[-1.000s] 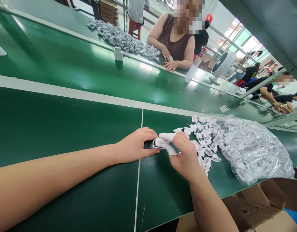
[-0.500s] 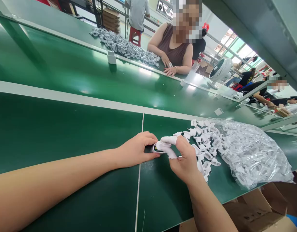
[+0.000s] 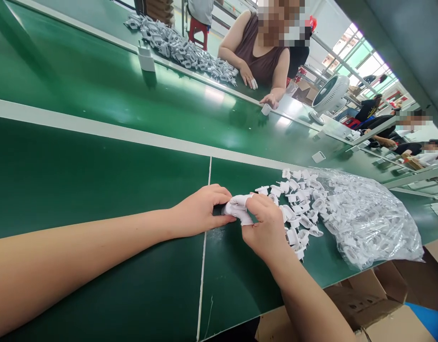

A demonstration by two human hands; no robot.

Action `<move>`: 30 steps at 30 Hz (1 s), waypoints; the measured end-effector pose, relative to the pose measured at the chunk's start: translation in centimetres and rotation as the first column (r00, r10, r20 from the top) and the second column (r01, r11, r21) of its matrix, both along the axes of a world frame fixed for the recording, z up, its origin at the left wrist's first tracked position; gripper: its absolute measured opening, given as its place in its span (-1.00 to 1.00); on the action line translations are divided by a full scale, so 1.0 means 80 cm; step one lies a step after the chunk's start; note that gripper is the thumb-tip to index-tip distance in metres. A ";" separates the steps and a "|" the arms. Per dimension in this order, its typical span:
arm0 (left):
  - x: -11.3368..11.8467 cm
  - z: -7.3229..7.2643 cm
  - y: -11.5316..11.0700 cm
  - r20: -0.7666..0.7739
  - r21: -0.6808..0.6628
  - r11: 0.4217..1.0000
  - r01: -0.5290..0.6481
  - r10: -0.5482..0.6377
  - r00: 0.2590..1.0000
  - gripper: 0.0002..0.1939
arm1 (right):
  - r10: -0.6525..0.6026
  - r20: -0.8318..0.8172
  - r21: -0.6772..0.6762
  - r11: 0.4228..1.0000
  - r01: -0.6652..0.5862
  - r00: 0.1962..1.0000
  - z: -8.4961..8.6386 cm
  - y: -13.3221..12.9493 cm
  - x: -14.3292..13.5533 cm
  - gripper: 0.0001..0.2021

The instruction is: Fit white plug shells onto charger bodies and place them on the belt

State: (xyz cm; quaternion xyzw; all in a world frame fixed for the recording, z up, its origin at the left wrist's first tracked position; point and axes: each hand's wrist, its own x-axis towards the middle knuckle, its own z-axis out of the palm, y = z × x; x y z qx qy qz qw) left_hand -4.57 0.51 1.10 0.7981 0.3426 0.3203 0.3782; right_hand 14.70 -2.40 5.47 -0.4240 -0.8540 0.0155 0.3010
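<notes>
My left hand (image 3: 206,206) grips a small white charger housing (image 3: 223,210) low over the green bench, fingers and thumb on either side of it. Against the housing's right end my right hand (image 3: 265,213) is pinched closed, with white covers on its thumb and fingertips. The fingers appear to press a small white plastic part onto that end, though they almost entirely hide it. Right beside this hand lies a loose pile of white plug covers (image 3: 300,197), some with pins showing.
A clear plastic bag (image 3: 376,218) full of white parts lies right of the pile. Beyond a pale rail runs a green belt (image 3: 108,90) carrying a white charger (image 3: 146,59) and a flat white piece (image 3: 318,156). Opposite sits a co-worker near another heap (image 3: 183,47). Cardboard boxes (image 3: 365,304) stand below.
My right fingers have closed in on the housing's open end, covering the inside that showed before. The charger on the belt has shifted left. The co-worker's hand has reached to a white piece.
</notes>
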 end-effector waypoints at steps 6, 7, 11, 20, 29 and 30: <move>0.004 0.010 -0.006 -0.022 -0.024 0.999 -0.033 0.033 0.999 -0.76 | -0.061 -0.133 -0.117 0.992 0.045 0.989 -0.012 0.000 0.002 -0.86; 0.005 0.012 -0.007 -0.033 -0.024 0.998 -0.051 0.050 0.998 -0.75 | -0.072 -0.165 -0.138 0.989 0.050 0.984 -0.015 0.000 0.002 -0.85; 0.008 0.017 -0.013 -0.058 -0.039 0.994 -0.106 0.104 0.993 -0.76 | -0.096 -0.240 -0.165 0.985 0.057 0.966 -0.023 -0.002 0.001 -0.84; 0.004 0.043 0.042 -0.163 -0.183 0.934 -0.307 0.279 0.946 -0.55 | -0.269 -0.020 -0.147 0.954 0.263 0.963 -0.002 0.006 0.025 -0.54; -0.054 0.059 0.192 -0.270 0.088 0.652 -0.753 0.743 0.612 -0.55 | -0.325 0.401 -0.327 0.822 0.465 0.856 0.005 0.017 0.032 -0.44; -0.061 0.056 0.200 -0.282 0.109 0.620 -0.777 0.769 0.573 -0.54 | -0.323 0.395 -0.347 0.814 0.465 0.860 0.008 0.018 0.032 -0.44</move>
